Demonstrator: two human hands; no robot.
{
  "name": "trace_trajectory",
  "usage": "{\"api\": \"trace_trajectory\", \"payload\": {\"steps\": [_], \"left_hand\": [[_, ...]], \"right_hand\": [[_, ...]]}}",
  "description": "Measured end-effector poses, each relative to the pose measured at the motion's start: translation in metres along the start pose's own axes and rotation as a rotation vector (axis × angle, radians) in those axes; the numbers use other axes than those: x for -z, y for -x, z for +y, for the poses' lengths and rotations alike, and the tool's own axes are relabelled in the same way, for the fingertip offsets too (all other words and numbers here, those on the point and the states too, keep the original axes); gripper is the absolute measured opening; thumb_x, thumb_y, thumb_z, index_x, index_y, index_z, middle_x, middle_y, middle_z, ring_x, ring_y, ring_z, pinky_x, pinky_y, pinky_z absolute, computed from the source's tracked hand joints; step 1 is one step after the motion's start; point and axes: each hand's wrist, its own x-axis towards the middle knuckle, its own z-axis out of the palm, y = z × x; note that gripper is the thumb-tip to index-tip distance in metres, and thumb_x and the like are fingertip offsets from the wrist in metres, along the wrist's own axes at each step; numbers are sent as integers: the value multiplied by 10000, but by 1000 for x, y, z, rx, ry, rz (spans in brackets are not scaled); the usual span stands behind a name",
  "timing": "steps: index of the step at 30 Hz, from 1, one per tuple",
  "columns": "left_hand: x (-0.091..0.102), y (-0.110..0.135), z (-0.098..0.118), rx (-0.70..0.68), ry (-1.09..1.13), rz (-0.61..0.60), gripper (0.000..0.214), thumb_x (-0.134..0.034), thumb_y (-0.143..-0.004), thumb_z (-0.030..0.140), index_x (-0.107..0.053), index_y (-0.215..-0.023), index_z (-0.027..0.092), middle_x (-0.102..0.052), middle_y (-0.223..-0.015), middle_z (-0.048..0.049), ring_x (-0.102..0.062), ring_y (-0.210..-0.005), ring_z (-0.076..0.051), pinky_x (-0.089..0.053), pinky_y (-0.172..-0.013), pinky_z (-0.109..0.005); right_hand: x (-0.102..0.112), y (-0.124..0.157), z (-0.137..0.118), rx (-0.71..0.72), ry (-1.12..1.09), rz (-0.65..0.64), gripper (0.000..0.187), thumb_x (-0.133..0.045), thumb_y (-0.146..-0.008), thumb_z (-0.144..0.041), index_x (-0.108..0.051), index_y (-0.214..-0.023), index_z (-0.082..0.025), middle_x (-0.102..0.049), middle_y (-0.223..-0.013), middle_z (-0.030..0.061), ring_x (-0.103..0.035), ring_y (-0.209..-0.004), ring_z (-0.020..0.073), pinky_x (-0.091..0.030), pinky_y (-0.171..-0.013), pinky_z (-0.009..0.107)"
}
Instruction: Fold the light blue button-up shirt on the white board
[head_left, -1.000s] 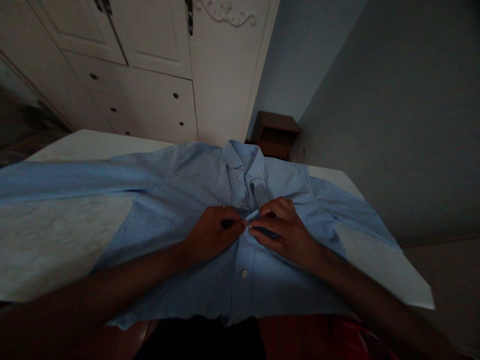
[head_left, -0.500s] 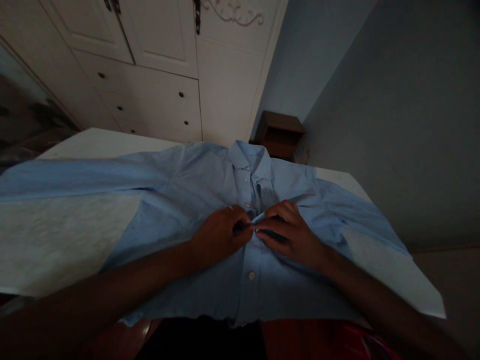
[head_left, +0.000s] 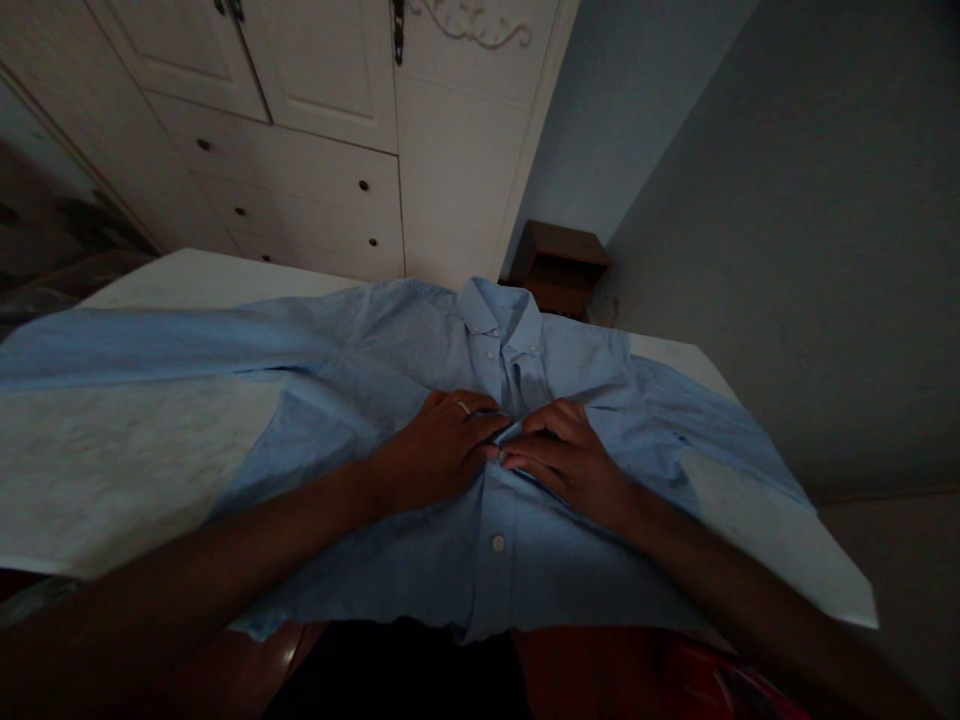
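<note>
A light blue button-down shirt lies face up, its sleeves spread to both sides and its collar at the far end. At the middle of the front placket, my left hand pinches the cloth edge; a ring shows on one finger. Facing it, my right hand is closed on the placket too, fingertips almost touching the left ones. A small pale button sits between the fingertips, partly covered. Below the hands, a white button shows on the placket. Above them the front gapes a little under the collar.
Under the shirt is a white table with angled corners. Behind it stands a white wardrobe with drawers and dark knobs. A small brown open cabinet is at the wall. Something red lies below the table's near edge.
The left hand's fingers have stretched flatter over the placket, and its ring shows more clearly. Both hands have shifted slightly, still at the same button.
</note>
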Motion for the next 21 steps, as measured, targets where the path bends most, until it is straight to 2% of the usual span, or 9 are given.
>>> {"api": "trace_trajectory", "payload": {"steps": [3, 7, 11, 13, 16, 19, 21], "left_hand": [[-2, -1, -3, 5, -22, -20, 350, -406, -957, 257, -539, -1277, 214, -543, -1316, -116, -479, -1233, -253, -358, -1004, -466], [-1, -3, -9, 12, 10, 14, 358, -343, -974, 251, -533, -1274, 205, -560, -1297, -109, -495, -1225, -223, -369, -1017, -442], [4, -4, -15, 66, -16, -15, 403, -424, -941, 291, -484, -1319, 166, -499, -1372, -144, -456, -1275, -239, -359, -1058, -424], [8, -1, -16, 107, -82, -61, 496, -458, -925, 332, -411, -1375, 129, -416, -1446, -181, -379, -1346, -264, -327, -1085, -438], [15, 7, -19, 168, -219, -114, 622, -455, -916, 455, -317, -1431, 135, -322, -1507, -203, -259, -1417, -302, -277, -1096, -498], [25, 18, -26, 267, -351, -126, 722, -421, -900, 571, -285, -1451, 124, -289, -1521, -225, -182, -1441, -334, -214, -1108, -540], [33, 23, -33, 343, -418, -126, 725, -379, -912, 583, -303, -1441, 92, -288, -1518, -237, -175, -1442, -341, -196, -1116, -536]], "right_hand": [[-1, 0, 2, 14, 20, 9, 182, -620, -882, -375, -717, -880, -220, -599, -802, 24, -507, -793, 162, -361, -744, 326], [1, 0, 4, 37, -5, 22, 207, -629, -874, -390, -688, -931, -200, -626, -842, 36, -535, -816, 173, -391, -754, 335], [2, 0, 9, 15, -123, 68, 164, -605, -901, -336, -642, -980, -198, -625, -878, 41, -564, -850, 171, -441, -778, 337], [2, -1, 13, -28, -173, 93, 166, -581, -914, -314, -615, -1031, -201, -614, -900, 45, -569, -872, 172, -464, -784, 338], [5, 1, 20, -145, -198, 120, 217, -573, -912, -330, -570, -1092, -209, -599, -930, 49, -571, -878, 175, -483, -782, 339], [12, 9, 27, -310, -169, 125, 283, -581, -895, -387, -537, -1103, -202, -593, -980, 62, -579, -883, 182, -493, -791, 349], [20, 18, 34, -385, -104, 103, 328, -568, -890, -432, -529, -1106, -188, -592, -1027, 84, -583, -924, 205, -492, -824, 377]]}}
